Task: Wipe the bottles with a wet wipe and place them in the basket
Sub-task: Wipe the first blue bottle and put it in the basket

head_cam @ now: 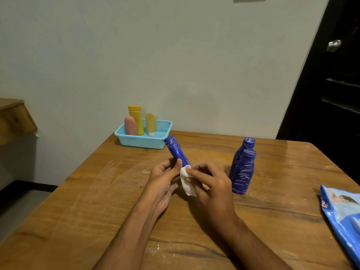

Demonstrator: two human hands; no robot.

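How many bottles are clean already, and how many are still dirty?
Three bottles already stand in the blue basket: a pink one, a tall yellow one and a short yellow one. Right now the left hand holds a blue bottle while the right hand rubs it with the white wipe. Two more blue bottles, streaked with white marks, wait on the table.
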